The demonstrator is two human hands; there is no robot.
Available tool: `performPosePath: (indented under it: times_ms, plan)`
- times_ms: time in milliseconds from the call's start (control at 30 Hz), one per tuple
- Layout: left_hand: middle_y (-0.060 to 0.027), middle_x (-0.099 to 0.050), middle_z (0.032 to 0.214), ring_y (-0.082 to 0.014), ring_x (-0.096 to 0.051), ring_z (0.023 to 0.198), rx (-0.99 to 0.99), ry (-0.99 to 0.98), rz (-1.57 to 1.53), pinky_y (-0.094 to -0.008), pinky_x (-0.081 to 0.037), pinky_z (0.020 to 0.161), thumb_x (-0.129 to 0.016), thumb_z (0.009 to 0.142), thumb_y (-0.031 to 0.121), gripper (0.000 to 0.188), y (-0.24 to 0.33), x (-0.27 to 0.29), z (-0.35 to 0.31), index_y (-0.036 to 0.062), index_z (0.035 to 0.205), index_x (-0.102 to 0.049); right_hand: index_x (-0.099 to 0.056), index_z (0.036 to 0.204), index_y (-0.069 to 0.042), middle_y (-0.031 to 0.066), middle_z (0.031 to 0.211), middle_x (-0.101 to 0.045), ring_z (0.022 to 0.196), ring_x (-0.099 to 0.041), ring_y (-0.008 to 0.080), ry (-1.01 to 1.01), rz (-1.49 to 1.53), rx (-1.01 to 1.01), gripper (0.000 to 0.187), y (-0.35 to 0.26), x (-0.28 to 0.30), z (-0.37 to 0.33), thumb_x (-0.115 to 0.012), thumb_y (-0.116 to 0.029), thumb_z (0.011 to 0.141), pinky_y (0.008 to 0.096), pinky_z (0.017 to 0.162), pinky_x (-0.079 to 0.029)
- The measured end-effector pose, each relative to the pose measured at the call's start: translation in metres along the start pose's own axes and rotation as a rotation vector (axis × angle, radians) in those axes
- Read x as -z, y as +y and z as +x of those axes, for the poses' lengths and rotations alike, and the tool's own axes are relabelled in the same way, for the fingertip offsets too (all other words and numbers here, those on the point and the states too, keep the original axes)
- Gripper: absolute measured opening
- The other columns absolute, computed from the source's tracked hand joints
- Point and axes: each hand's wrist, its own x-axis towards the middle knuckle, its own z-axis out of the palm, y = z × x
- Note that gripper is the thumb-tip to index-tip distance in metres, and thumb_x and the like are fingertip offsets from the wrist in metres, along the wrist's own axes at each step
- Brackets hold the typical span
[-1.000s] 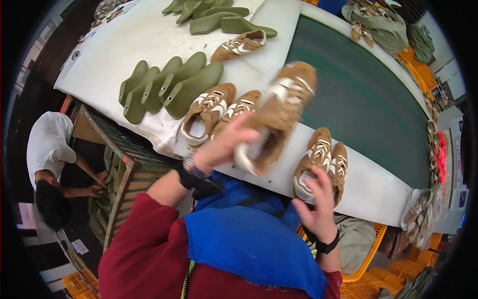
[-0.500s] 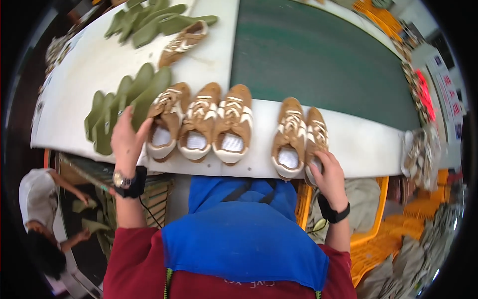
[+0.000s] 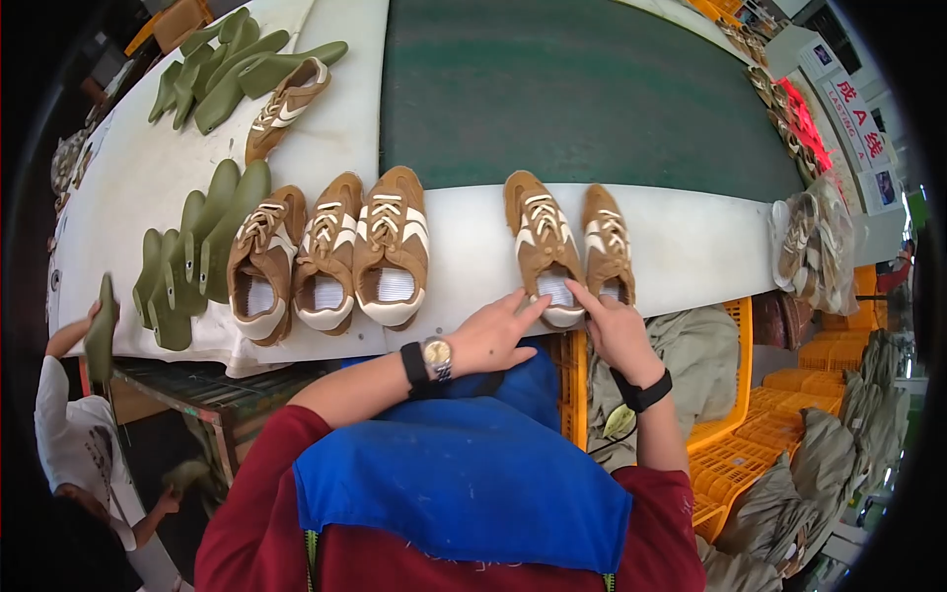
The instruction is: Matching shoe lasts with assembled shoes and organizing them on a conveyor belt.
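A brown suede sneaker [image 3: 539, 225] with white laces and a pale insole stands on the white table edge, heel toward me. Fingers of my left hand [image 3: 488, 335] hold the left side of its heel collar. On the collar's other side, my right hand [image 3: 623, 343] has its fingers closed at the rim, the index finger extended along it. Close by on the right stands a second sneaker [image 3: 606, 235], its heel partly behind my right hand. To the left, a row of three matching sneakers [image 3: 392, 232] stands side by side.
Green shoe lasts [image 3: 200, 261] lie left of the row; more lasts [image 3: 222, 74] and a tilted sneaker [image 3: 286, 104] lie farther back. A green mat [image 3: 582, 99] covers the far middle. Bagged shoes [image 3: 814, 242] hang at right, above yellow crates [image 3: 769, 424]. A co-worker [image 3: 74, 414] holds a last.
My left hand has moved from the leftmost sneaker across to the right-hand pair. My right hand has shifted from the far-right sneaker to its left neighbour. The co-worker has raised a green last.
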Motion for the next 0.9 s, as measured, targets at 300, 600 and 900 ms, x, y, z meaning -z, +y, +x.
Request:
performPosePath:
  times_ms: [300, 600, 900]
  plan:
    - [-0.0168, -0.054, 0.122, -0.0335, -0.048, 0.118, -0.092, 0.269, 0.147, -0.043, -0.039, 0.1, -0.069, 0.076, 0.017, 0.051, 0.003, 0.05, -0.002, 0.0047, 0.123, -0.052, -0.055, 0.11, -0.009, 0.0085, 0.107, -0.061, 0.101, -0.058, 0.0246, 0.078, 0.798, -0.292, 0.025, 0.106, 0.048, -0.035, -0.057, -0.012, 0.085, 0.0345, 0.085, -0.046]
    - [-0.0157, -0.058, 0.113, -0.0345, -0.05, 0.112, 0.181, 0.487, 0.399, -0.0451, -0.039, 0.096, -0.071, 0.073, 0.013, 0.043, -0.032, 0.087, -0.093, 0.0019, 0.112, -0.057, -0.026, 0.145, -0.015, 0.0096, 0.146, -0.033, 0.13, -0.037, 0.0277, 0.785, 1.907, -0.324, 0.087, 0.106, 0.031, -0.053, -0.042, -0.073, 0.081, 0.0422, 0.108, -0.033]
    - [-0.0157, -0.062, 0.089, -0.0376, -0.048, 0.111, 0.234, 0.365, 0.465, -0.0507, -0.033, 0.098, -0.077, 0.064, 0.024, 0.038, -0.037, 0.072, -0.094, 0.0017, 0.092, -0.062, -0.06, 0.106, -0.001, 0.0036, 0.1, -0.062, 0.093, -0.058, 0.0137, 0.114, 0.949, -0.374, 0.051, 0.12, 0.1, -0.031, -0.078, -0.034, 0.071, 0.0305, 0.083, -0.045]
